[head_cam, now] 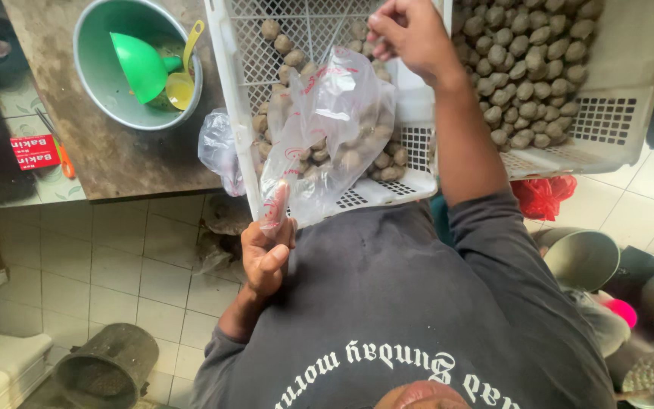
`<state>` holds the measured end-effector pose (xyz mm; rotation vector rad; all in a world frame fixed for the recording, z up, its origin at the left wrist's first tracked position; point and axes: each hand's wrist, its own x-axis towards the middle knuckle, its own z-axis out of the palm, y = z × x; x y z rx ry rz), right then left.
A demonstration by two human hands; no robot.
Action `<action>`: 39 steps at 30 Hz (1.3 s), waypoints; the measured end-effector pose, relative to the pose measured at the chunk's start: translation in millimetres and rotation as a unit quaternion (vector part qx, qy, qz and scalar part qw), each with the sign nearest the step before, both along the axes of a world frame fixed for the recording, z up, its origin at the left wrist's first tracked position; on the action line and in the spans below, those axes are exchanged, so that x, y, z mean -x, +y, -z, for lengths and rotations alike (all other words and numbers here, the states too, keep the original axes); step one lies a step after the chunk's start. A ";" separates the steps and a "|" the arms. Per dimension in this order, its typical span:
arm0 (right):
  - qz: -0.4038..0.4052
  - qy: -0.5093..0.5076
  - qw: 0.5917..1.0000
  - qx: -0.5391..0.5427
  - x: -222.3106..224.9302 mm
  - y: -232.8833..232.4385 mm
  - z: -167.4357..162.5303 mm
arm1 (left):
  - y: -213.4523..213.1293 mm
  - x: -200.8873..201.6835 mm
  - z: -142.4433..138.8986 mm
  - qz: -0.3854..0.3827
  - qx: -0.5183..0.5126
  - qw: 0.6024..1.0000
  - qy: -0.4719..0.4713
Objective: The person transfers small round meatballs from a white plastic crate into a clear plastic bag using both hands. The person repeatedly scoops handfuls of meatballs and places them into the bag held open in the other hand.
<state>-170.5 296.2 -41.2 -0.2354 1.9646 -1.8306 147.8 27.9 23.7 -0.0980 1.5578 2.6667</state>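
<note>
My left hand (266,254) pinches the near edge of a clear plastic bag (327,125) with red print, which lies open over a white plastic crate (418,121) and holds several brown-grey meatballs. My right hand (410,30) is raised over the crate's far side, fingers closed on the bag's far edge, possibly with a meatball; I cannot tell. Loose meatballs (285,53) lie on the crate's mesh floor. A second white crate (607,121) to the right is heaped with meatballs (531,45).
A green metal bowl (96,72) with a green funnel (139,64) and yellow spoon (181,79) sits on a wooden table (115,159). Another clear bag (217,148) hangs at the crate's left. A red bag (543,195), metal pots (580,257) and a dark bucket (107,367) stand on the tiled floor.
</note>
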 end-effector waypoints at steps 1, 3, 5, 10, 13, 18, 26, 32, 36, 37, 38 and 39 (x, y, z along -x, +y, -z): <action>0.042 0.012 0.998 -0.044 10.6 -8.2 25.9 | 1.0 -1.7 3.0 -0.011 -0.006 1.000 -0.002; -0.004 0.168 0.960 -0.222 25.1 -26.8 71.0 | 1.3 -3.4 6.7 -0.030 -0.014 0.999 0.002; -0.065 0.284 0.922 -0.254 31.7 -42.9 100.5 | 1.2 -4.2 7.4 -0.044 -0.019 0.999 0.012; -0.135 0.156 0.883 -0.421 28.8 -67.9 115.1 | 3.2 -5.2 -0.8 -0.067 -0.019 0.997 -0.022; -0.126 0.164 0.850 -0.485 22.9 -74.2 109.9 | 5.4 -3.2 -7.5 -0.065 -0.005 0.997 -0.034; -0.151 0.173 0.837 -0.496 18.8 -66.9 100.8 | 4.8 3.4 -13.5 -0.058 0.005 0.998 -0.038; -0.221 0.237 0.824 -0.465 11.2 -47.3 101.5 | 2.9 5.9 -7.4 -0.038 -0.010 0.999 -0.024; -0.153 0.262 0.879 -0.368 9.1 -42.0 102.1 | 2.0 7.3 -9.9 -0.032 0.003 0.999 -0.036; -0.102 0.252 0.928 -0.255 10.3 -36.5 100.5 | 3.9 7.6 -10.5 -0.043 -0.005 0.998 -0.048; -0.082 0.224 0.942 -0.235 10.6 -36.2 99.4 | 4.2 7.2 -10.0 -0.040 -0.004 0.998 -0.048; -0.062 0.196 0.955 -0.213 11.3 -36.2 98.4 | 4.3 6.5 -9.7 -0.038 -0.002 0.998 -0.048; -0.032 0.105 0.981 -0.159 12.5 -36.7 97.7 | 4.1 5.8 -9.1 -0.037 -0.001 0.998 -0.042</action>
